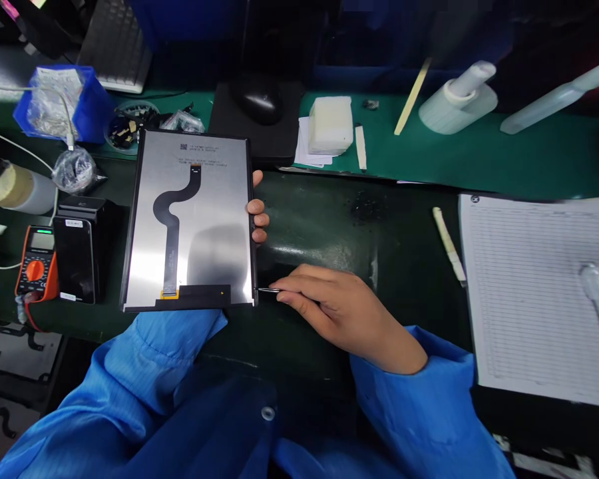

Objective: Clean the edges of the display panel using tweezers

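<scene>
My left hand (257, 211) holds a tablet display panel (214, 219) from underneath; only the fingertips show, curled round its right edge. The panel faces me with its silver back, a black flex cable (170, 229) winding down it to a black strip at the bottom. My right hand (339, 307) rests on the dark green mat (329, 219), fingers pinched on thin metal tweezers (267, 290). The tweezer tip touches the panel's lower right corner.
An orange multimeter (36, 266) and a black phone on a stand (74, 249) sit left of the panel. A blue parts bin (60, 100), mouse (257, 98), white foam block (331, 124), white stick (448, 245) and printed sheet (534, 293) surround the mat.
</scene>
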Available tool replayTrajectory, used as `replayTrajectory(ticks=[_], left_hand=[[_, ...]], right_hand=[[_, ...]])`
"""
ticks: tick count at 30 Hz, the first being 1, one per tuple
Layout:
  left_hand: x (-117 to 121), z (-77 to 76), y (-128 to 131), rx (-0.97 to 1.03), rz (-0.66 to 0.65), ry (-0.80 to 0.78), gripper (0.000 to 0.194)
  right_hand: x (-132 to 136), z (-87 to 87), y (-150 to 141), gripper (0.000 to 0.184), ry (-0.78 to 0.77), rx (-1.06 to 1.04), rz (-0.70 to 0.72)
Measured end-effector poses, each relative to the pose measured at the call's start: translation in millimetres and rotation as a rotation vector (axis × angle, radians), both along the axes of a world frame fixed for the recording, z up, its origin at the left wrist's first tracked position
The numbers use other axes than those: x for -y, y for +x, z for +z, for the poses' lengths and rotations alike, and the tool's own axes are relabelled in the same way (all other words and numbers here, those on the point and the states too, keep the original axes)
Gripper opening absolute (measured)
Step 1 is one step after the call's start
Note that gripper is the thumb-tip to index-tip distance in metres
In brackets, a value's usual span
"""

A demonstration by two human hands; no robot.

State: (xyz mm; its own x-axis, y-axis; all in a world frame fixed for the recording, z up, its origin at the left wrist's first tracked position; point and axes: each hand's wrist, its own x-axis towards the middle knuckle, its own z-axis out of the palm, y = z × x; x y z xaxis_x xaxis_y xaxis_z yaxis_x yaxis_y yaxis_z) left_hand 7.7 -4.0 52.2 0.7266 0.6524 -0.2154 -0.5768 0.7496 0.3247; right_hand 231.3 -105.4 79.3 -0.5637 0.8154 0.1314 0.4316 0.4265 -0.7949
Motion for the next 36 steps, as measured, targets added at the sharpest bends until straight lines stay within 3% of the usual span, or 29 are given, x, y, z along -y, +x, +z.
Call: replayTrajectory(ticks=[8, 13, 17, 26, 32, 36], left_hand=[[0, 0.0, 1, -0.022, 0.011, -0.017, 0.060], [3, 9.4, 6, -0.076, 0.060, -0.031, 0.059], [5, 15.3, 8, -0.104, 0.077, -0.034, 0.055], [2, 6.4, 4, -0.061, 0.067, -0.005, 0.049], [3, 6.5, 2, -0.039, 0.048, -0.020, 0.050], [2, 5.4, 3, -0.038, 0.048, -0.008, 0.051]], right_hand=[[2, 1.1, -1, 0.014, -0.045, 0.006, -0.021], [0, 1.2, -1, 0.022, 0.018, 0.001, 0.000], [2, 0.5, -1, 0.021, -0.056, 0.015, -0.033], [0, 0.8, -2, 0.019, -0.002, -0.016, -0.005], [2, 2.7, -2, 0.013, -0.098, -0.006, -0.051], [0, 2.4, -2, 0.014, -0.040, -0.030, -0.019]])
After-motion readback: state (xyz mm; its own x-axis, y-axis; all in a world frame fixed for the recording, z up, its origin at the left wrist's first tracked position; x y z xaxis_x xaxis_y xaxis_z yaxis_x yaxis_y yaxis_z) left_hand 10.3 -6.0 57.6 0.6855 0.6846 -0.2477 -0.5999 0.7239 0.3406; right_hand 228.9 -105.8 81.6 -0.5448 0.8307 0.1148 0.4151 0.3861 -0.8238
